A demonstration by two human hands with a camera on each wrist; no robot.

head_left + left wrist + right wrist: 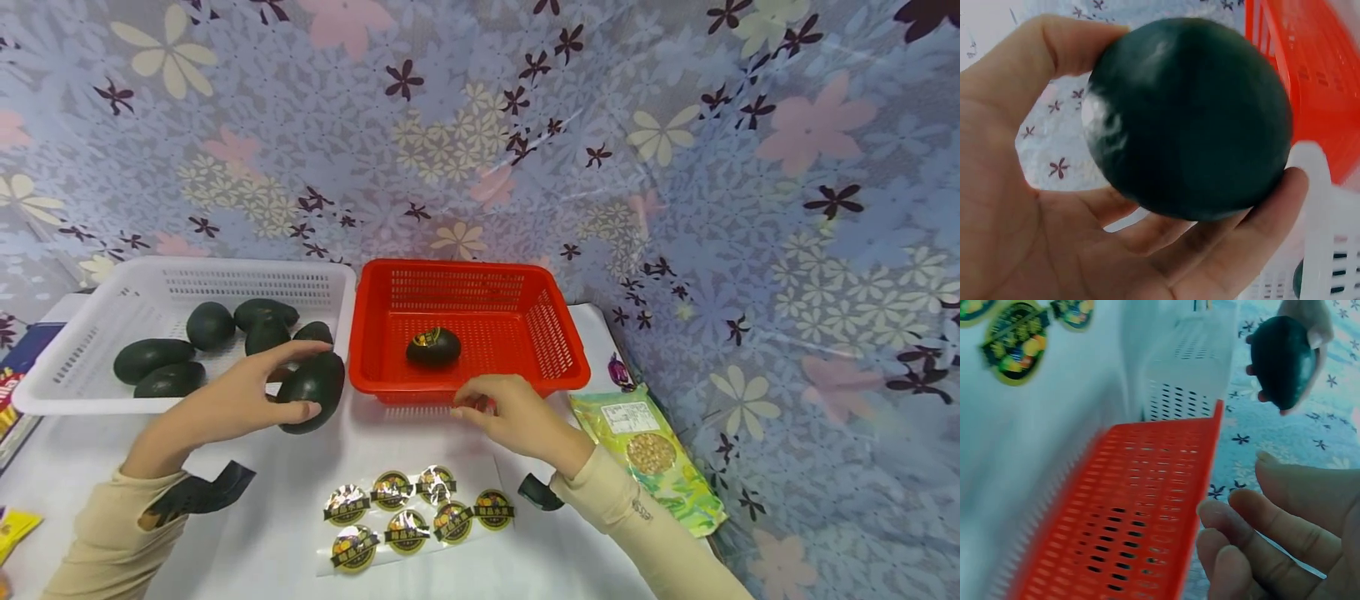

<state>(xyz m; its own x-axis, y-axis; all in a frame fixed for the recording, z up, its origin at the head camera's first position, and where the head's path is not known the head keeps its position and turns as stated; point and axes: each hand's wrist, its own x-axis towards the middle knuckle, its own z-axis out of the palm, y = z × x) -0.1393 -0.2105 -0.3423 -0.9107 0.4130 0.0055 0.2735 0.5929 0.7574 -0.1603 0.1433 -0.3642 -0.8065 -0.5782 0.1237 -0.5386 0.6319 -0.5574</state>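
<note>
My left hand (238,390) grips a dark green avocado (318,390), thumb on one side and fingers on the other, above the white basket's near right corner. In the left wrist view the avocado (1191,119) fills the middle, its visible skin bare. My right hand (517,417) is at the front rim of the red basket (480,387), fingers loosely bent. The right wrist view shows its thumb apart from the fingers (1272,547) and nothing held. Inside the red basket lies one avocado (435,350) bearing a gold-and-black sticker (427,337).
The white basket (247,265) on the left holds several avocados (153,360). In front lies a clear sheet (474,479) with several round gold-and-black stickers (406,531). A green packet (648,454) and a purple-wrapped piece (618,372) lie on the right; a yellow wrapper (17,529) at left.
</note>
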